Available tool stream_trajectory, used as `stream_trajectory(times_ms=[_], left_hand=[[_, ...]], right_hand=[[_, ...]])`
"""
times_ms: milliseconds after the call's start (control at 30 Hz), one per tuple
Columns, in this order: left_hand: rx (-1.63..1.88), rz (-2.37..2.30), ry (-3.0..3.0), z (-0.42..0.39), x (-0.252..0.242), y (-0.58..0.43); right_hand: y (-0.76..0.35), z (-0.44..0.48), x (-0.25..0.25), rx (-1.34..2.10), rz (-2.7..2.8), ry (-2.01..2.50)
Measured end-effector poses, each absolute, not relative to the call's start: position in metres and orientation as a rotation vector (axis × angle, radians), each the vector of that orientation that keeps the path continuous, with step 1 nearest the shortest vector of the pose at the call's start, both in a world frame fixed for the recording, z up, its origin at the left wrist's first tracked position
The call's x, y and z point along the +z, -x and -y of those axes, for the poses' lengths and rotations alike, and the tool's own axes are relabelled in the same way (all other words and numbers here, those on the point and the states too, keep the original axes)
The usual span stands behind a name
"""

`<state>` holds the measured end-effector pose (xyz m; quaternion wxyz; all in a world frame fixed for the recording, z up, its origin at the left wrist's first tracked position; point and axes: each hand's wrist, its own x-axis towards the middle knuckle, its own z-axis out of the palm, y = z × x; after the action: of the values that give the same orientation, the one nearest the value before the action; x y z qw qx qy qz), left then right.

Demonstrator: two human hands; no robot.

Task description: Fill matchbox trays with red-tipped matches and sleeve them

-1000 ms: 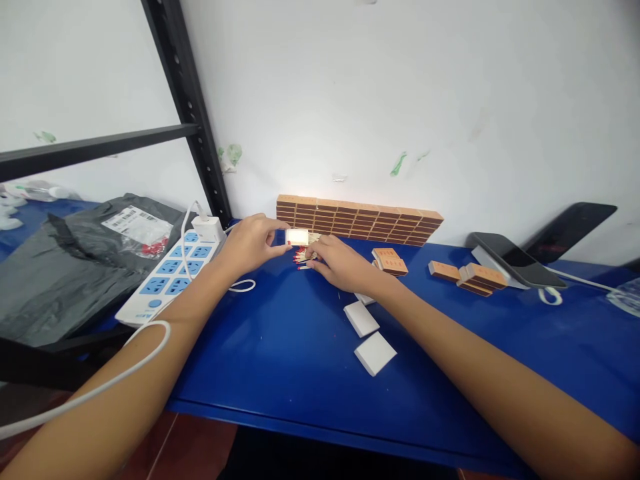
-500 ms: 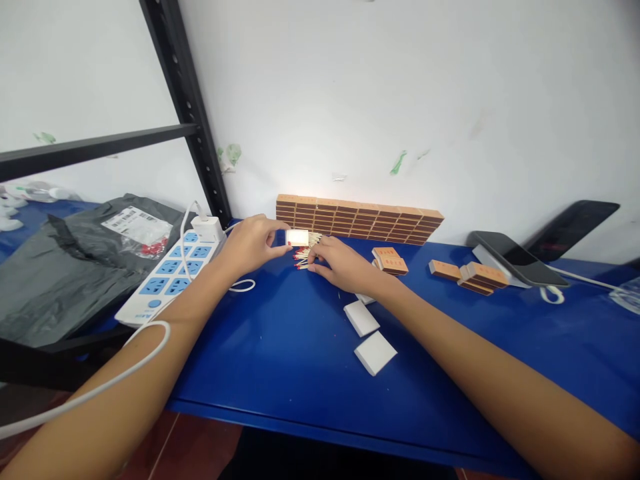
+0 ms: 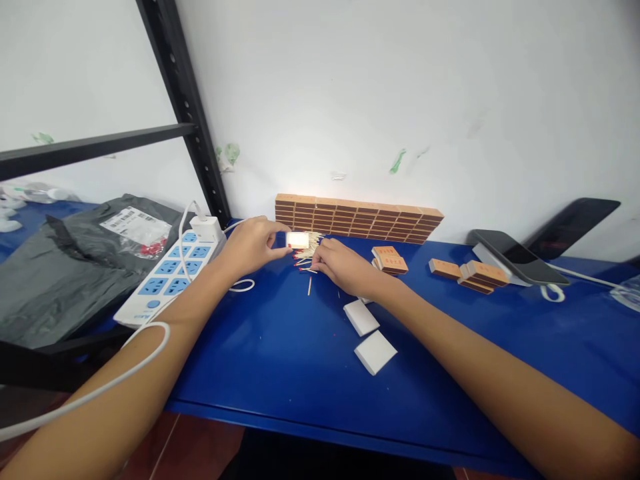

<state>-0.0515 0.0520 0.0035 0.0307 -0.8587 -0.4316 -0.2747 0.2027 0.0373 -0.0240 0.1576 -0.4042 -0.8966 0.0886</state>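
Observation:
Between the thumb and fingers of my left hand (image 3: 256,245) is a small white matchbox tray (image 3: 298,240), held upright with its open side toward me. Just right of it lies a pile of red-tipped matches (image 3: 314,241) on the blue table. My right hand (image 3: 336,264) is at the pile's right edge, fingertips pinched at a match (image 3: 308,270). One loose match (image 3: 309,286) lies below the pile. Two white boxes (image 3: 361,317) (image 3: 377,353) rest below my right wrist, and part of another shows beneath it.
Stacked matchboxes (image 3: 357,219) form a low wall behind. More matchboxes (image 3: 390,261) (image 3: 477,276) lie to the right, near a phone (image 3: 520,257) on a stand. Left are a power strip (image 3: 173,273) with a white cable, a grey bag (image 3: 95,267) and a black rack (image 3: 185,100).
My right fingertips have drawn together at the pile's edge. A single match now lies apart below the pile. My left hand still holds the tray in nearly the same place.

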Motion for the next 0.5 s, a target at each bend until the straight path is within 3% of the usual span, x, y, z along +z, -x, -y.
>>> stream_trajectory(times_ms=[500], left_hand=[[-0.836,1.339,2.639,-0.053,0.001,0.052]], right_hand=[[-0.193,-0.022,-0.015,0.256,2.541,1.282]])
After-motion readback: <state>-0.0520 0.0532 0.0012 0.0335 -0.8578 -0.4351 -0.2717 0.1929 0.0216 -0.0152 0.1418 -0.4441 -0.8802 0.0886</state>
